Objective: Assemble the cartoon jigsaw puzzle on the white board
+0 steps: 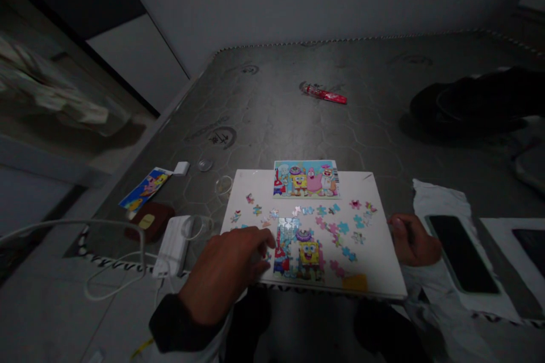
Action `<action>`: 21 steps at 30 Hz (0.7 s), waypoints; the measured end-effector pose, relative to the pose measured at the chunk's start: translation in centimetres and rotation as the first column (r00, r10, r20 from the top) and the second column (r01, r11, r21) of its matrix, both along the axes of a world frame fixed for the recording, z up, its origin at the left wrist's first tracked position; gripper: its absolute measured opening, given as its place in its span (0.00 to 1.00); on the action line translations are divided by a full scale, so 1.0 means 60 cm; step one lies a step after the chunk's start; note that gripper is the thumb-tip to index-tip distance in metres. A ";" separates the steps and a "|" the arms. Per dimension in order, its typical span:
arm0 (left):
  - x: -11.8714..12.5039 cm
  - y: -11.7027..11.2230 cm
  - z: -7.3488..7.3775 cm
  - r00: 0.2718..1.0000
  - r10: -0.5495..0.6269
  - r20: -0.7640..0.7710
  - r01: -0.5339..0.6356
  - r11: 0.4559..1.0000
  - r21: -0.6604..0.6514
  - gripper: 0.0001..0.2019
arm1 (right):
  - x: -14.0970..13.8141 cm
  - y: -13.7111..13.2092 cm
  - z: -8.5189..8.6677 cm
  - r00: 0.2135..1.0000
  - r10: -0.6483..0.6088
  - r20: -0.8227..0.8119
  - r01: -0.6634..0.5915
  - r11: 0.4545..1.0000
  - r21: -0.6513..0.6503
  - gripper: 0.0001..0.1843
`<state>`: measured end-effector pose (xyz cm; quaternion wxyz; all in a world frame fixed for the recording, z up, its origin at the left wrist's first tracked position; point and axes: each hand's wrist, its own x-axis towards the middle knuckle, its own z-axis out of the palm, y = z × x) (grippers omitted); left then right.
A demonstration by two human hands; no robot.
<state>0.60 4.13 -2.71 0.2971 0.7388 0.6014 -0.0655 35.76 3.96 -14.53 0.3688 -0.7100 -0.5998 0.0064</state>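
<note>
holds left hand (233,255) half curled beside partly joined puzzle (309,254), right hand (414,240) loosely curled at edge of white board (383,275), too dim to tell of anything gripped.

L hand (236,254) palm-down, R hand (416,243) half-curled

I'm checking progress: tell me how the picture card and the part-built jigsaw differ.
The picture card is one unbroken sheet; the part-built jigsaw is joined pieces.
The card shows the whole pink starfish; the jigsaw doesn't.
The card lies across the white board's far edge, the jigsaw toward its near edge.
Both show SpongeBob and the red crab.
</note>
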 end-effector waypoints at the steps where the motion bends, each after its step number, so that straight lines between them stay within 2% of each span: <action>1: 0.000 0.000 0.000 1.000 -0.003 -0.001 0.003 1.000 -0.002 0.15 | 0.001 0.000 -0.001 1.000 0.003 -0.001 -0.003 1.000 0.001 0.21; 7: 0.001 0.001 0.001 0.999 -0.031 -0.035 0.031 1.000 0.004 0.08 | 0.004 0.001 -0.004 1.000 0.013 -0.029 -0.013 1.000 -0.005 0.18; 14: 0.002 0.003 0.002 0.999 -0.008 -0.034 0.008 1.000 -0.019 0.13 | -0.001 0.001 0.001 1.000 0.012 -0.019 -0.012 1.000 0.015 0.18; 21: 0.001 0.003 0.002 1.000 -0.003 0.001 0.003 1.000 -0.008 0.12 | 0.000 0.000 -0.001 1.000 -0.004 0.005 0.004 1.000 -0.001 0.19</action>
